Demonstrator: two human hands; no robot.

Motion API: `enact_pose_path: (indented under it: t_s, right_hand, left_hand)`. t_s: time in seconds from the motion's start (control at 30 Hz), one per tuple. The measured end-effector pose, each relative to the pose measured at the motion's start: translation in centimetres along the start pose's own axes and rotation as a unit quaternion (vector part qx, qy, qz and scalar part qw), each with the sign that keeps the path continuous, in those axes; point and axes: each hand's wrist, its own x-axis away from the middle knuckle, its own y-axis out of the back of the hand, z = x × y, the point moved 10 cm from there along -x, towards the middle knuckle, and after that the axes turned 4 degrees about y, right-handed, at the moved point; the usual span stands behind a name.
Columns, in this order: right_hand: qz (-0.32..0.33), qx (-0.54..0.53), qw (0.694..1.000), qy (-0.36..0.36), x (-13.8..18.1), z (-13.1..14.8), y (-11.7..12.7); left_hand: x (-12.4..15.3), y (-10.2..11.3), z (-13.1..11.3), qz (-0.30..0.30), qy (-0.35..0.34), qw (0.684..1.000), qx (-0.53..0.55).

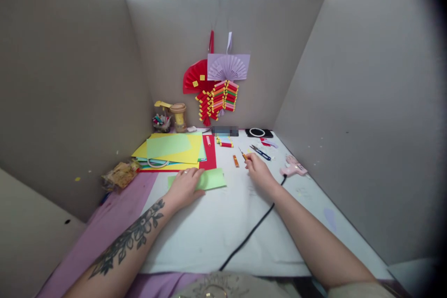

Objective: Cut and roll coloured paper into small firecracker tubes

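My left hand [186,184] lies with its fingers out on a folded strip of light green paper [215,178], pressing it to the white-covered table. In my right hand [259,172] is a slim orange craft knife [243,154], its thin blade pointing up and away to the left. An orange cap-like piece [236,161] rests on the table between the green paper and this hand. Beyond the right hand are dark-handled thread snips [260,152].
Coloured paper sheets [141,150] are stacked at back left. Small paper rolls [226,145] lie near the back. A pink glue gun [293,166] sits at right; its black cord [249,235] crosses the table. Paper fans [228,66] hang on the grey partition [167,32].
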Motion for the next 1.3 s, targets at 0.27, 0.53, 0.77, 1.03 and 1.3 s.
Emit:
enact_pose_path:
  t_s: [0.27,0.53,0.77,1.03,1.3]
  right_hand:
    - [0.121,0.005,0.993,0.001,1.5,0.3,-1.9]
    - [0.196,0.057,0.977,0.064,3.1,1.2,-2.8]
    - [0.201,0.108,0.968,0.101,3.2,2.5,-3.6]
    - [0.21,0.099,0.964,0.13,3.6,3.2,-4.4]
    - [0.208,0.09,0.957,0.18,3.8,4.3,-5.2]
  left_hand:
    - [-0.6,-0.8,-1.3,0.032,-0.044,0.998,-0.017]
    - [-1.5,-3.2,-1.7,0.066,-0.051,0.996,0.012]
    - [-1.5,-4.0,-1.3,0.083,-0.042,0.995,0.024]
    - [-1.5,-4.0,-1.5,0.097,-0.046,0.994,0.021]
    - [-1.5,-4.4,-1.6,0.107,-0.049,0.993,0.023]
